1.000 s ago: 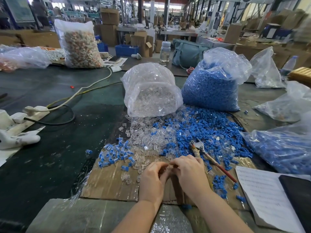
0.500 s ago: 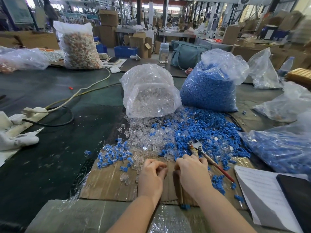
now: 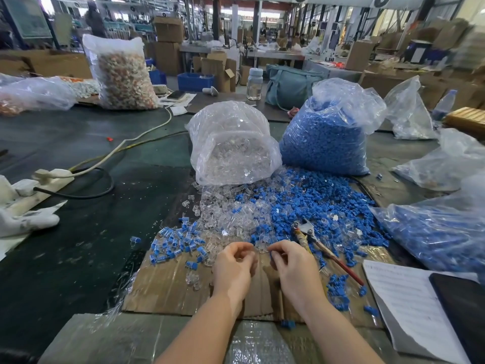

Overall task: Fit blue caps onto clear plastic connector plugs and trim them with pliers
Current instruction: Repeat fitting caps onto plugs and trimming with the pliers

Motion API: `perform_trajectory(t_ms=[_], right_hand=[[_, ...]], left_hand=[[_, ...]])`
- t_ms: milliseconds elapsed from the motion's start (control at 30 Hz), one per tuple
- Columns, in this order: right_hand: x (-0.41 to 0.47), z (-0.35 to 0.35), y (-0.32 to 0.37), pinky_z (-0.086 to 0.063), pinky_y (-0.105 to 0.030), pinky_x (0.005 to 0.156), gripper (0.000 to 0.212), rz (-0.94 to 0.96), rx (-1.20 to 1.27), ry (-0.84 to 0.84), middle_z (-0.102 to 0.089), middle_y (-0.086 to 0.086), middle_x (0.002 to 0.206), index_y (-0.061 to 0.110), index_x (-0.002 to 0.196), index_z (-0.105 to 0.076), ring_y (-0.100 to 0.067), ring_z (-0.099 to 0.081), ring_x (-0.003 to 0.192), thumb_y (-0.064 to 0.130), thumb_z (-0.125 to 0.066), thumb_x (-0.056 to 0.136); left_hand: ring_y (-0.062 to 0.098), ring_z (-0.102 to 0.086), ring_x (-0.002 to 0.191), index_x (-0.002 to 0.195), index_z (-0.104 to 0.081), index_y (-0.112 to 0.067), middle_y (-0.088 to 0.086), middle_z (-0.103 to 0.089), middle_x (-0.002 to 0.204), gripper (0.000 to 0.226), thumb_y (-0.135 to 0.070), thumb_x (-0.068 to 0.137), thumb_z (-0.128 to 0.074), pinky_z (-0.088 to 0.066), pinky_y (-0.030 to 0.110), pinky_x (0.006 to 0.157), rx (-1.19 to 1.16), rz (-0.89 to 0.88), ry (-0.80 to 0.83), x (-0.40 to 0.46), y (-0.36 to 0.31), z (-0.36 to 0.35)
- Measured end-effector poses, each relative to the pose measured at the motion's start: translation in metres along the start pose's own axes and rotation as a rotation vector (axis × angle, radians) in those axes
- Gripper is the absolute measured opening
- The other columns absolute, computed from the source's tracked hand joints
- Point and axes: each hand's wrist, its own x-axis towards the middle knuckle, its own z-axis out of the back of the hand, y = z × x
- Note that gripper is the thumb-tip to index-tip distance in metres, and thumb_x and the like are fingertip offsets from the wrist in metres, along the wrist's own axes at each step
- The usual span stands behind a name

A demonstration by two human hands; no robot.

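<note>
My left hand (image 3: 232, 267) hovers over the cardboard sheet (image 3: 168, 287) with curled fingers, pinching a small clear plug. Beside it, a little apart, my right hand (image 3: 292, 266) has its fingertips curled round a small blue cap that barely shows. Just beyond both hands lie loose clear plugs (image 3: 228, 214) and, to their right, a spread of blue caps (image 3: 315, 203). Several capped plugs (image 3: 178, 243) lie to the left of my left hand. The pliers (image 3: 308, 233), with red handles, rest on the caps just right of my right hand.
A bag of clear plugs (image 3: 231, 145) and a bag of blue caps (image 3: 325, 135) stand behind the piles. More bags (image 3: 441, 232) crowd the right side, with papers (image 3: 409, 306) at the near right. A power strip and cables (image 3: 52, 177) lie at left.
My hands were joined at the fingertips over the cardboard; they have drawn apart and reached slightly forward to the edge of the loose piles.
</note>
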Motion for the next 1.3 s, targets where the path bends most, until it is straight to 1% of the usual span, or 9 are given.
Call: perform_trajectory(t_ms=[100,200,300,500,667,933,1100,1167,1300], right_hand=[[0.0,-0.001,0.002,-0.043,-0.011,0.07,0.013,-0.104,0.173,-0.025,-0.061,0.014,0.083,0.025,0.088,-0.062,-0.001,-0.056,0.08,0.014,-0.056,0.092],[0.002,-0.003,0.004,-0.044,-0.018,0.066,0.018,-0.148,0.269,-0.056,-0.064,0.009,0.077,0.025,0.08,-0.062,-0.008,-0.058,0.074,0.01,-0.06,0.089],[0.002,-0.005,0.005,-0.05,-0.024,0.066,0.017,-0.17,0.331,-0.091,-0.066,0.006,0.072,0.021,0.077,-0.066,-0.014,-0.062,0.071,0.008,-0.063,0.087],[0.001,-0.009,0.006,-0.055,-0.04,0.073,0.011,-0.23,0.435,-0.161,-0.068,-0.002,0.077,0.017,0.081,-0.067,-0.02,-0.065,0.076,0.01,-0.063,0.088],[-0.002,-0.009,0.008,-0.054,-0.033,0.07,0.005,-0.205,0.377,-0.187,-0.067,0.002,0.076,0.014,0.085,-0.066,-0.016,-0.063,0.074,0.015,-0.063,0.089],[-0.012,-0.006,0.012,-0.045,-0.029,0.069,0.015,-0.046,-0.009,-0.148,-0.065,0.006,0.079,0.018,0.088,-0.06,-0.013,-0.059,0.075,0.031,-0.054,0.093],[-0.009,-0.006,0.014,-0.047,-0.031,0.072,0.016,-0.068,-0.019,-0.107,-0.066,0.005,0.08,0.017,0.089,-0.061,-0.013,-0.06,0.077,0.031,-0.054,0.093],[-0.009,-0.006,0.014,-0.047,-0.031,0.071,0.017,-0.077,-0.008,-0.109,-0.066,0.004,0.079,0.016,0.088,-0.062,-0.013,-0.059,0.075,0.031,-0.055,0.093],[-0.008,-0.004,0.014,-0.047,-0.029,0.068,0.016,-0.073,0.008,-0.104,-0.065,0.006,0.076,0.017,0.086,-0.063,-0.011,-0.059,0.072,0.03,-0.057,0.092]], left_hand=[[0.014,-0.062,0.066,0.089,-0.063,-0.011,0.008,-0.066,0.079,0.011,-0.002,0.089,-0.057,-0.054,0.026,0.063,-0.079,0.032,0.018,0.001,-0.005,0.001],[0.013,-0.06,0.057,0.087,-0.061,-0.011,0.005,-0.066,0.072,0.007,-0.006,0.09,-0.058,-0.05,0.027,0.054,-0.129,0.077,0.037,0.0,-0.009,-0.001],[0.013,-0.062,0.055,0.083,-0.062,-0.014,0.002,-0.067,0.069,0.008,-0.007,0.088,-0.061,-0.049,0.027,0.051,-0.135,0.106,0.033,0.0,-0.01,-0.003],[0.018,-0.066,0.059,0.087,-0.063,-0.015,0.006,-0.071,0.075,0.005,-0.01,0.088,-0.062,-0.05,0.03,0.053,-0.118,0.113,0.06,-0.001,-0.011,0.0],[0.018,-0.065,0.059,0.089,-0.063,-0.014,0.008,-0.072,0.076,0.004,-0.01,0.088,-0.062,-0.051,0.031,0.055,-0.101,0.112,0.071,-0.003,-0.011,0.002],[0.017,-0.065,0.063,0.085,-0.064,-0.013,0.006,-0.071,0.072,0.003,-0.011,0.086,-0.064,-0.052,0.032,0.056,-0.112,0.087,0.059,-0.002,-0.008,0.001],[0.021,-0.067,0.067,0.081,-0.065,-0.011,0.011,-0.07,0.074,0.01,-0.002,0.085,-0.063,-0.058,0.04,0.066,-0.044,0.024,0.048,-0.003,-0.008,-0.002],[0.018,-0.066,0.064,0.078,-0.065,-0.011,0.009,-0.068,0.069,0.012,0.0,0.084,-0.063,-0.058,0.035,0.066,0.01,-0.034,0.041,-0.003,-0.009,-0.003],[0.018,-0.062,0.062,0.077,-0.063,-0.009,0.009,-0.064,0.067,0.014,0.003,0.083,-0.062,-0.055,0.034,0.065,0.04,-0.078,0.05,-0.003,-0.01,-0.002]])
